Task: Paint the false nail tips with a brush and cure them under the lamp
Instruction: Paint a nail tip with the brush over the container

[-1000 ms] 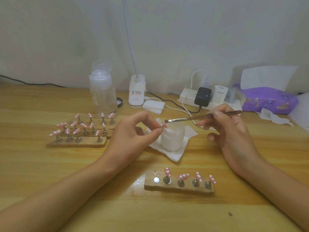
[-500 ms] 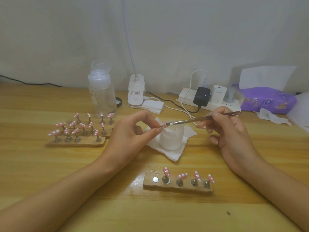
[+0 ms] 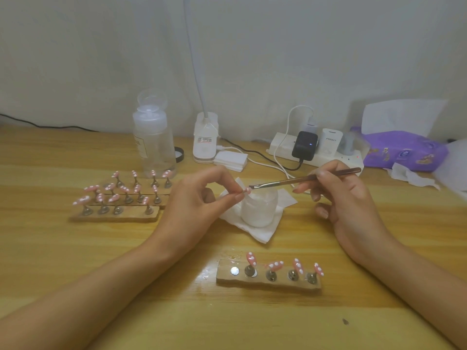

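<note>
Brush (image 3: 303, 180), bristle end: dipped. A second ago the bristles hung just above the nail tip (image 3: 246, 190) pinched in the left hand (image 3: 199, 200), clear of it. Half a second ago they were almost on it. Now they sit at its upper face; actual contact is too fine to confirm. The handle slopes a little more steeply down toward the bristles than before. Right hand (image 3: 351, 205): slid slightly leftward and lower with the brush. Left hand: pinch eased down a touch, beside the left rim of the white jar (image 3: 259, 210).
</note>
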A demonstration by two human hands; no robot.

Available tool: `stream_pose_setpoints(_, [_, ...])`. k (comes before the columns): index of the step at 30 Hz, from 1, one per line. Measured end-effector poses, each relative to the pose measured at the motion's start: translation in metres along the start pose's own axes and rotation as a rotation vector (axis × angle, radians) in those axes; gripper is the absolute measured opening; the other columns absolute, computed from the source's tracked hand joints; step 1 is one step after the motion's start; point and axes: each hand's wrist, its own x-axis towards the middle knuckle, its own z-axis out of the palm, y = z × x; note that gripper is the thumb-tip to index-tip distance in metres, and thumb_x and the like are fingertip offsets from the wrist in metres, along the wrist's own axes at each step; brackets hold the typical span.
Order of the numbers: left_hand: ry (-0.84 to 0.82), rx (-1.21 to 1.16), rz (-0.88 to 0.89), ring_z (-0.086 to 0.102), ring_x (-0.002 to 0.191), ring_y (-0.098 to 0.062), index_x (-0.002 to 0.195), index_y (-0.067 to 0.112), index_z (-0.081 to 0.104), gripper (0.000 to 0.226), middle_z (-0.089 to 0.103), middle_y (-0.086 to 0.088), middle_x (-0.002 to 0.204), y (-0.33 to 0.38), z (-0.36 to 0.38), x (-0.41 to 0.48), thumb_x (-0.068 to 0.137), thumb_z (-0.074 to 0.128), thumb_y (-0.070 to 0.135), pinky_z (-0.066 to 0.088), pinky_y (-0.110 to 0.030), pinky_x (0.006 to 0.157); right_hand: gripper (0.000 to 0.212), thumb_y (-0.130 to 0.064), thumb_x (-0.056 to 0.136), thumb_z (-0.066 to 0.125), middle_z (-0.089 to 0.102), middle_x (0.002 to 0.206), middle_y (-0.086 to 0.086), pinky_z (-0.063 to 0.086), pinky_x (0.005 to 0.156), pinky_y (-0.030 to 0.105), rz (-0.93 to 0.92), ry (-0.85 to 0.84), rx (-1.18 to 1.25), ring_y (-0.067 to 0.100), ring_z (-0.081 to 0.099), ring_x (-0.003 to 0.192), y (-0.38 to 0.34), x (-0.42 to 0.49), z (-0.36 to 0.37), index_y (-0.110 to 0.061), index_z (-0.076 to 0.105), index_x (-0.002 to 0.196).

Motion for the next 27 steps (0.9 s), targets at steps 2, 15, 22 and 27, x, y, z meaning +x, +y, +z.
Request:
stream_pose_setpoints(2, [-0.003, -0.004, 0.0, 0.03, 0.043, -0.004, 0.078, 0.018, 0.068, 0.012, 0.056, 0.029, 0.056, -0.0001, -0.0002, 0.0002, 0.086, 0.075, 0.022, 0.027, -0.009, 0.046, 0.021, -0.018, 0.099, 0.05, 0.073, 0.078, 0.009, 0.035, 0.043, 0.017, -0.009, 0.004, 0.032, 0.008, 0.05, 0.063, -0.001, -0.0002, 0.0001, -0.021, 0.052, 0.079])
stream_pose_setpoints(15, [-0.012, -0.023, -0.015, 0.031, 0.042, -0.003, 0.078, 0.016, 0.067, 0.013, 0.054, 0.028, 0.053, 0.0006, -0.0003, 0.0, 0.086, 0.075, 0.025, 0.026, -0.009, 0.045, 0.015, -0.023, 0.096, 0.053, 0.073, 0.078, 0.009, 0.034, 0.043, 0.017, -0.016, -0.039, -0.014, 0.008, 0.049, 0.063, -0.0016, -0.0011, 0.0019, -0.02, 0.051, 0.081])
stream_pose_setpoints(22, [-0.017, -0.032, -0.052, 0.032, 0.043, -0.005, 0.079, 0.016, 0.068, 0.014, 0.06, 0.024, 0.061, 0.0017, -0.0003, -0.0006, 0.084, 0.075, 0.026, 0.028, -0.011, 0.046, 0.019, -0.015, 0.1, 0.047, 0.073, 0.076, 0.008, 0.034, 0.043, 0.016, -0.041, -0.046, -0.008, 0.007, 0.049, 0.062, -0.0021, -0.0011, 0.0015, -0.019, 0.05, 0.081])
stream_pose_setpoints(27, [-0.03, -0.063, -0.076, 0.036, 0.045, -0.005, 0.079, 0.018, 0.069, 0.015, 0.073, 0.011, 0.086, 0.0039, -0.0014, -0.0003, 0.081, 0.075, 0.031, 0.035, -0.017, 0.047, 0.021, -0.016, 0.098, 0.05, 0.073, 0.075, 0.007, 0.033, 0.043, 0.015, -0.026, 0.003, 0.026, 0.006, 0.049, 0.063, -0.0018, -0.0012, 0.0002, -0.022, 0.052, 0.078])
